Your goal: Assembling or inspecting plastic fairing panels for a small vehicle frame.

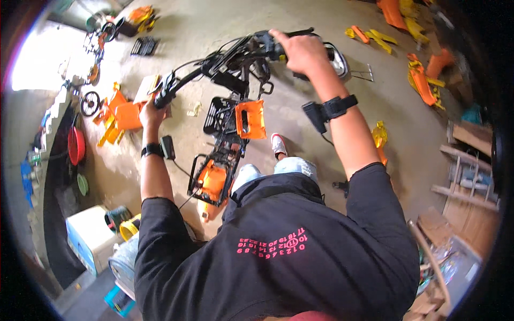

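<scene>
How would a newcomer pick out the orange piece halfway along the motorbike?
Start at the stripped motorbike, with the left hand and right hand on its handlebar. In the picture, below the handlebar and right of a black slatted part, is the orange piece. Unlike the orange panel farther down, it is a squarish frame with an opening.

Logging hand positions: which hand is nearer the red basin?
Left. The left hand holds the left end of the handlebar, with the red basin off to its left; the right hand is farther, at the handlebar's other end.
</scene>
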The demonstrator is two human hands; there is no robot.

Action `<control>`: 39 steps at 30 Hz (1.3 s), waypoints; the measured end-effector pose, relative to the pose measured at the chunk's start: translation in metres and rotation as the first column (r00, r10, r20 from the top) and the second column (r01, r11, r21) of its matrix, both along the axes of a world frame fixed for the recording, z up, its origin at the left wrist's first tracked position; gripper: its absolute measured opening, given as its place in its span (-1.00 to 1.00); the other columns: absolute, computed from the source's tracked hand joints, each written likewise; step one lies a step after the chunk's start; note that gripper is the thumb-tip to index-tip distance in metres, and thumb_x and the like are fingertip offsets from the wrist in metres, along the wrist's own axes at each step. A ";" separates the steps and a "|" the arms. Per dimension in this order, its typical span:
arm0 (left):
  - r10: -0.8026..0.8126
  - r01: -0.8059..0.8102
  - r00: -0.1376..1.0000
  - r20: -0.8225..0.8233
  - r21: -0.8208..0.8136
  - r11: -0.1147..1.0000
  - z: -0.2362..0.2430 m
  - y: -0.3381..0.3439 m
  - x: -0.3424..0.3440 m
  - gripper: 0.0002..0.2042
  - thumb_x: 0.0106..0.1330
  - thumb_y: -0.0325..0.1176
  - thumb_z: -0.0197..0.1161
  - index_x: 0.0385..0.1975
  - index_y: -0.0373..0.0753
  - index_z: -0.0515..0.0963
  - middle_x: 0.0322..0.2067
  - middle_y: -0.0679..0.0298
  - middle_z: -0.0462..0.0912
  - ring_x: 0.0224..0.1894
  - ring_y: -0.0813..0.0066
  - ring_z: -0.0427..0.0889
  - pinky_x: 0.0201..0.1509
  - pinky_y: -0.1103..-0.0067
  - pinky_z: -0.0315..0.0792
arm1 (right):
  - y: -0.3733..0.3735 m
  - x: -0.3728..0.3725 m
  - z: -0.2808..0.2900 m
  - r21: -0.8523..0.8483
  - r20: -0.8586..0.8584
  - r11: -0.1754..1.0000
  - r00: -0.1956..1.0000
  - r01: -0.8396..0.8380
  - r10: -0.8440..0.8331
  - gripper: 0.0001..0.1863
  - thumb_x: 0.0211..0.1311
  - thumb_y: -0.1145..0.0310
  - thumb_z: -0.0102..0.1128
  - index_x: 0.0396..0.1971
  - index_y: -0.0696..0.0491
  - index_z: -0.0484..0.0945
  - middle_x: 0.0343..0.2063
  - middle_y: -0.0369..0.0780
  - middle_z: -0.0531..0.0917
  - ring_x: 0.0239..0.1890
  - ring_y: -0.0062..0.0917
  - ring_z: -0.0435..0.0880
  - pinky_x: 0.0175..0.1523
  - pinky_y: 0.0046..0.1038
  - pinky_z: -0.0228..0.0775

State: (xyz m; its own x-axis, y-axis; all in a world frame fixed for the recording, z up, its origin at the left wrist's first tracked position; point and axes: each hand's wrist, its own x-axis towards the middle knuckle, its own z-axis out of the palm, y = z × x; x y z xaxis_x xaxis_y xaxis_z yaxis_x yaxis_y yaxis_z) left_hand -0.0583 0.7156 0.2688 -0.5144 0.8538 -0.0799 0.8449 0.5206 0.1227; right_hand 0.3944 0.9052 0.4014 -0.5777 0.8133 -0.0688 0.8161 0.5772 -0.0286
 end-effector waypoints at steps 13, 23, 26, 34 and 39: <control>-0.037 0.038 0.995 -0.091 0.005 0.999 -0.012 0.015 -0.027 -0.64 0.03 0.00 0.28 -0.27 -0.09 0.60 -0.33 0.07 0.68 -0.22 0.06 0.67 -0.13 0.29 0.51 | -0.039 -0.006 -0.024 0.069 -0.058 0.998 0.998 0.005 -0.001 -0.23 -0.12 0.48 0.14 0.26 -0.14 0.30 -0.49 -0.10 0.68 -0.44 -0.22 0.68 -0.35 -0.22 0.53; -0.088 0.096 0.993 -0.076 0.113 0.989 -0.019 0.057 -0.035 -0.83 0.03 -0.32 0.26 -0.37 -0.13 0.52 -0.36 0.13 0.65 -0.17 0.17 0.62 -0.08 0.25 0.37 | 0.012 -0.017 -0.038 -0.051 0.007 0.999 1.000 0.002 -0.002 -0.15 -0.13 0.42 0.19 0.31 -0.11 0.16 -0.39 -0.08 0.68 -0.40 -0.17 0.69 -0.28 -0.16 0.55; -0.122 0.130 0.990 -0.072 0.123 0.984 -0.012 0.078 -0.027 -0.80 0.00 -0.39 0.25 -0.32 -0.11 0.54 -0.32 0.24 0.64 -0.15 0.20 0.59 -0.05 0.31 0.36 | 0.028 -0.012 -0.035 -0.106 0.030 0.994 1.000 0.011 -0.008 -0.10 -0.14 0.40 0.23 0.33 -0.15 0.12 -0.38 -0.08 0.68 -0.40 -0.14 0.68 -0.28 -0.14 0.54; -0.126 0.137 0.987 -0.097 0.117 0.984 0.000 0.095 -0.007 -0.80 -0.06 -0.47 0.22 -0.38 -0.09 0.55 -0.42 0.27 0.61 -0.20 0.23 0.57 0.04 0.35 0.29 | 0.017 0.012 -0.059 -0.285 0.010 0.954 0.996 0.088 -0.088 0.10 -0.16 0.30 0.33 0.41 -0.09 -0.15 -0.45 0.00 0.66 -0.46 -0.03 0.64 -0.29 -0.09 0.52; -0.283 0.305 0.947 -0.151 0.152 0.940 0.026 0.118 -0.010 -0.83 -0.05 -0.47 0.21 -0.41 -0.11 0.54 -0.44 0.26 0.59 -0.21 0.22 0.56 0.04 0.35 0.29 | -0.028 0.026 -0.069 -0.564 -0.023 0.802 0.967 0.196 -0.252 0.23 -0.12 0.28 0.33 0.40 -0.04 -0.47 -0.60 0.07 0.60 -0.51 0.01 0.61 -0.35 -0.09 0.48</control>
State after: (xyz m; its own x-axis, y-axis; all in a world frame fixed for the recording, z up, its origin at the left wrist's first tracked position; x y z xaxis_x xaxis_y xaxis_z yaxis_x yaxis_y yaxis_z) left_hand -0.0682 0.8335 0.2951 -0.2348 0.9634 0.1296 0.9712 0.2271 0.0717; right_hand 0.4206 0.8769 0.3323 -0.4108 0.7609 -0.5022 0.8978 0.2420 -0.3679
